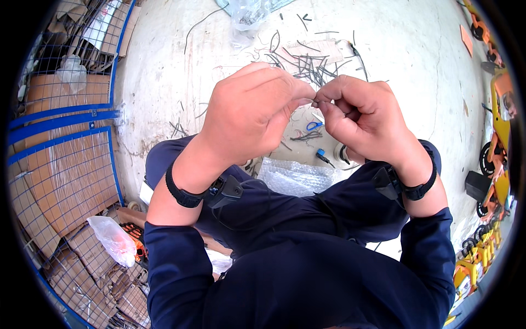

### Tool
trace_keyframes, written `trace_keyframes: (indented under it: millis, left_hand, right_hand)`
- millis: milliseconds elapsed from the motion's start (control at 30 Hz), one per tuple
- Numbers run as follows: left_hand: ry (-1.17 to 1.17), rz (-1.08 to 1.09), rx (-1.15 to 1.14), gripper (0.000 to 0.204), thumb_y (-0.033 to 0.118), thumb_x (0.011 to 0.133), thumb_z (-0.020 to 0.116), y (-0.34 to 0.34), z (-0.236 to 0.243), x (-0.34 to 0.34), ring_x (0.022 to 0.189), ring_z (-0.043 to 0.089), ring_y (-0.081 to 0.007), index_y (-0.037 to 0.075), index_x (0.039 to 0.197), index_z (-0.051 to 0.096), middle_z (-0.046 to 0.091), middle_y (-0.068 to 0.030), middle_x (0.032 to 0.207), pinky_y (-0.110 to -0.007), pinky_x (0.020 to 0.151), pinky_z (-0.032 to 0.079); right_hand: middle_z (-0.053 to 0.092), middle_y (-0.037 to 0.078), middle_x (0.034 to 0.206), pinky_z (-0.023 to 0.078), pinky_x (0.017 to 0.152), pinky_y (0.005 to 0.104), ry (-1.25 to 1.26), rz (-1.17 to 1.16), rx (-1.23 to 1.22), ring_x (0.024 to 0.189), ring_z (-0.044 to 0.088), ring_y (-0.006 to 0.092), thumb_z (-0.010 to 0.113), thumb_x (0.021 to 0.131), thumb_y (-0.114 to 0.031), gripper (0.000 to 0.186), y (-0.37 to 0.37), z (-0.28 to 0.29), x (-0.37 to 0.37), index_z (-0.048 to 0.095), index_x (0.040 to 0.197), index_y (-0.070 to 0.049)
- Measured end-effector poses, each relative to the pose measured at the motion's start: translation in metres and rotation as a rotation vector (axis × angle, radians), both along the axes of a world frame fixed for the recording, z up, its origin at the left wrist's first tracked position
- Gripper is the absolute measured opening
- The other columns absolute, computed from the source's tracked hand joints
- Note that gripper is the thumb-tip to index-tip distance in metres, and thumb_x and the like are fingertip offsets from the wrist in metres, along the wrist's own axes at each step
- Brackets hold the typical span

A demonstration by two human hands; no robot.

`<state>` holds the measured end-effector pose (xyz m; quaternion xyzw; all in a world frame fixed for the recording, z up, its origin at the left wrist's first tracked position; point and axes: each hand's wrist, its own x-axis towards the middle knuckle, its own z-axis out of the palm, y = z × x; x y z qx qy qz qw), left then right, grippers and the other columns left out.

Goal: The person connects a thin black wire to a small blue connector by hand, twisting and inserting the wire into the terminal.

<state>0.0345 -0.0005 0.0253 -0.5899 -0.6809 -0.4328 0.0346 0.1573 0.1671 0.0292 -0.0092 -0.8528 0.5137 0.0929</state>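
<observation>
My left hand and my right hand are raised in front of me, their fingertips meeting in a pinch. Between them shows a tiny dark end, mostly covered by the fingers and too small to name. On the floor just beyond the hands lies a loose pile of short black cable or tube pieces. Scissors with blue handles rest below the fingertips, beside a small bunch of dark strands. Nearer my legs is a blue connector with a black lead.
Bubble wrap lies between my legs. A clear plastic bag is at the far side. Blue wire-mesh cages holding cardboard stand at the left. Yellow and orange wheeled items line the right edge.
</observation>
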Motion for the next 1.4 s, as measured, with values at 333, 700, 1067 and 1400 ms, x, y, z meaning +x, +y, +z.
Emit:
trace_keyframes:
  millis: [333, 700, 1067, 1400]
  left_hand:
    - [-0.024, -0.03, 0.005, 0.023, -0.01, 0.07, 0.064, -0.003, 0.003, -0.002, 0.063, 0.06, -0.0214, 0.005, 0.087, 0.069, 0.065, -0.0076, 0.071, -0.029, 0.058, 0.046]
    - [-0.057, -0.002, -0.009, 0.02, -0.008, 0.073, 0.065, -0.006, 0.003, -0.004, 0.07, 0.063, -0.0222, 0.005, 0.087, 0.069, 0.066, -0.0078, 0.075, -0.03, 0.062, 0.048]
    - [-0.093, -0.042, -0.008, 0.02, -0.007, 0.074, 0.063, -0.006, 0.007, -0.003, 0.063, 0.059, -0.0198, 0.006, 0.086, 0.07, 0.065, -0.0056, 0.07, -0.028, 0.058, 0.044]
    - [-0.088, -0.021, -0.055, 0.008, 0.006, 0.079, 0.067, -0.008, 0.004, -0.015, 0.065, 0.049, -0.0163, 0.004, 0.087, 0.067, 0.061, -0.0048, 0.073, -0.028, 0.062, 0.04]
  right_hand:
    - [0.052, -0.003, 0.058, 0.037, 0.051, 0.0212, -0.27, 0.033, -0.297, 0.055, 0.043, 0.003, 0.065, 0.084, -0.008, 0.014, 0.001, 0.013, 0.003, 0.07, 0.095, -0.002]
    - [0.058, -0.002, 0.067, 0.039, 0.056, 0.0211, -0.263, 0.182, -0.411, 0.061, 0.048, 0.0031, 0.056, 0.09, -0.007, 0.014, 0.002, 0.011, -0.001, 0.068, 0.094, -0.001]
    - [0.058, -0.003, 0.066, 0.038, 0.054, 0.0201, -0.341, 0.143, -0.484, 0.059, 0.045, 0.0017, 0.059, 0.088, -0.009, 0.015, -0.003, 0.012, 0.001, 0.071, 0.09, -0.002]
    - [0.058, 0.0, 0.074, 0.04, 0.056, 0.0221, -0.179, 0.123, -0.315, 0.062, 0.049, 0.006, 0.057, 0.094, -0.012, 0.014, -0.003, -0.008, -0.002, 0.059, 0.105, -0.003]
